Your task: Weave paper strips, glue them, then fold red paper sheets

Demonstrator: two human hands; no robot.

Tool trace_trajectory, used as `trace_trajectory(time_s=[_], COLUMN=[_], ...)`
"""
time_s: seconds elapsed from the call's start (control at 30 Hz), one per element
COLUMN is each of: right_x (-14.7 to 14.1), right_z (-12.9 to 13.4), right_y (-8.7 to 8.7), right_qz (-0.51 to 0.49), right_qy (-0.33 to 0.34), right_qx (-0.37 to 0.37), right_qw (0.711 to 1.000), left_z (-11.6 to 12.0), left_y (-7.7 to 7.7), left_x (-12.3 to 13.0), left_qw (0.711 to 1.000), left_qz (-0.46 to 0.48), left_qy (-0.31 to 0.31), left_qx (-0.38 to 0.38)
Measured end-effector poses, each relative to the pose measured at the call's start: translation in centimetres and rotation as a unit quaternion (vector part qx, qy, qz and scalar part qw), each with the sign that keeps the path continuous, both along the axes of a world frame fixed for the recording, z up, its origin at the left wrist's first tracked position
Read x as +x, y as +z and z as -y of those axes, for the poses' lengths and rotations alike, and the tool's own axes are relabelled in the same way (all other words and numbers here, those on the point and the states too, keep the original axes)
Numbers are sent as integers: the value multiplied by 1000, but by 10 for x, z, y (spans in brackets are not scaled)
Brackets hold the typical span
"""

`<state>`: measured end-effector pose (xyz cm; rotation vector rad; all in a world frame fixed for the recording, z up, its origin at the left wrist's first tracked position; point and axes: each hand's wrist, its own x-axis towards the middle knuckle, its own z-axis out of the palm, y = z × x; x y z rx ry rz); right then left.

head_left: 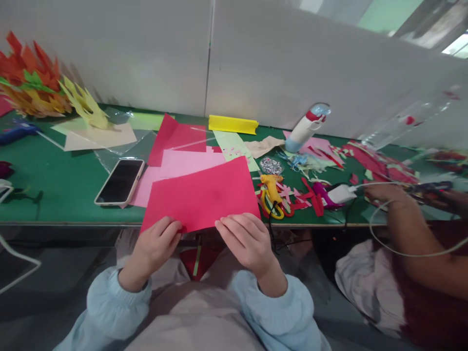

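A sheet of red paper (204,195) lies slanted over the front edge of the green table, its near edge sticking out toward me. My left hand (159,243) pinches the sheet's near left edge, fingers on top. At the near right edge, my right hand (248,243) grips the same sheet, its thumb hidden beneath. Pink paper (186,163) and another red sheet (183,139) lie under and behind it. To the left is a phone (120,182) with a dark screen. Yellow-handled scissors (272,207) and a yellow glue gun (271,185) rest just to the right.
Folded yellow paper (233,125) stands by the wall. A white bottle (307,129) leans behind paper scraps (292,197). Orange and yellow paper crafts (32,83) fill the back left. At right, a co-worker's arm (413,224) reaches over the table near a white cable (376,214).
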<state>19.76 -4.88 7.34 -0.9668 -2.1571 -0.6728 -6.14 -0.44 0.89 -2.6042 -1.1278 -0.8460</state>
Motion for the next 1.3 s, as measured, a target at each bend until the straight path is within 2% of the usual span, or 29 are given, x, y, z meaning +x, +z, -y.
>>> trace_trajectory(time_s=[0.13,0.27,0.4,0.5,0.77,1.0,1.3], right_x=[5,13,21,25,29,31,32], right_z=[-9,-24,-32,-31,-28,-28,-29], right_y=[-4,-25,-49,-60,-64,-66,-68], right_qz=[-8,-8,0,-10,-73,-79,-82], right_qy=[-15,-37,-58,-68,-52,-44,-45], right_qx=[21,4,-52,-107,-196,-203,-206], right_qw=[1000,999,997,992,976,975,974], left_z=[-9,-19,-23,-21,-20,-21,-20], left_y=[11,18,13,9,6,1,2], left_x=[1,8,14,16,11,9,10], left_qw=[999,998,998,998,999,999,999], left_qz=[9,-23,-43,-46,-42,-39,-34], left_qy=[19,28,11,-4,-15,-20,-23], left_qx=[43,55,39,31,19,0,-10])
